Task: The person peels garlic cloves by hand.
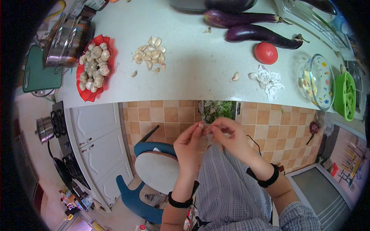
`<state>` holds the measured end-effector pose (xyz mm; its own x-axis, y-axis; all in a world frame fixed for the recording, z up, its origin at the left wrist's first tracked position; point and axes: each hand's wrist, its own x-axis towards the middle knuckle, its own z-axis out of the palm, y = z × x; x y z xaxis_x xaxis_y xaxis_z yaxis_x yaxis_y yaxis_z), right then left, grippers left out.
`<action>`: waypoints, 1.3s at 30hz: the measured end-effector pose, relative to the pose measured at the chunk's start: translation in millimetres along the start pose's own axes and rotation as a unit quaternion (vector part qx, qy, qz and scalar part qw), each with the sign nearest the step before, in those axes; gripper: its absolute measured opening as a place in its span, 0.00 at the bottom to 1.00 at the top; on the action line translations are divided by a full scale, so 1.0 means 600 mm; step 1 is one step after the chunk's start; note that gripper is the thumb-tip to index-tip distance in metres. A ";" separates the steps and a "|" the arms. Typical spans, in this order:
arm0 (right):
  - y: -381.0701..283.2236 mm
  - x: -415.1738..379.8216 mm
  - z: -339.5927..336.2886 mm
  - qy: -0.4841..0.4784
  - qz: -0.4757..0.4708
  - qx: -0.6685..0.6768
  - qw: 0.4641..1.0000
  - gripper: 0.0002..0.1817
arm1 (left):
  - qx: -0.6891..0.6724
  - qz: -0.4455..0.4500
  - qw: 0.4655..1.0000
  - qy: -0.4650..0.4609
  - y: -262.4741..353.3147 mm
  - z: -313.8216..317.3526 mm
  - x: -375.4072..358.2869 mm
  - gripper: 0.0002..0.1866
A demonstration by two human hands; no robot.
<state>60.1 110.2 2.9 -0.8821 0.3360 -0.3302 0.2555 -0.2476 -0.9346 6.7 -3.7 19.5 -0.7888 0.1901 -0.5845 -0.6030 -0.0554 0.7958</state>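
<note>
My left hand (189, 140) and my right hand (230, 135) meet just below the counter's front edge, fingertips pinched close together. Between them is a small pale garlic clove (206, 129), mostly hidden by the fingers. Right behind the fingertips is a bin (219, 111) holding green leafy scraps. On the white counter (185, 84) lies a pile of loose garlic cloves (151, 53). A single clove (235, 76) sits apart to the right. Whole garlic bulbs (93, 63) fill a red scalloped dish (110, 57) at the left.
Eggplants (264, 35), a tomato (266, 53) and crumpled tissue (268, 80) lie on the counter's right. Near its right end stand a glass bowl (325, 102) and a green basket (339, 104). A stool with a round seat (156, 169) is beside my left arm.
</note>
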 end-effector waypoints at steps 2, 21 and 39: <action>0.002 0.003 -0.004 0.006 -0.017 -0.023 1.000 0.04 | 0.048 0.011 0.999 -0.009 0.001 0.000 -0.004 0.09; 0.015 0.010 -0.004 -0.040 0.065 0.092 0.993 0.07 | 0.335 0.273 0.901 -0.027 -0.010 -0.017 -0.014 0.09; 0.016 0.008 -0.008 -0.042 0.073 0.074 0.994 0.06 | 0.307 0.252 0.917 -0.020 -0.018 -0.012 -0.012 0.07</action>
<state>60.3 113.8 -8.5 -0.8711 0.2117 -0.4432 0.3281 -0.4205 -0.8459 18.1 -11.4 13.7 -0.9369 0.3280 -0.1208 0.0279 0.4147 0.9095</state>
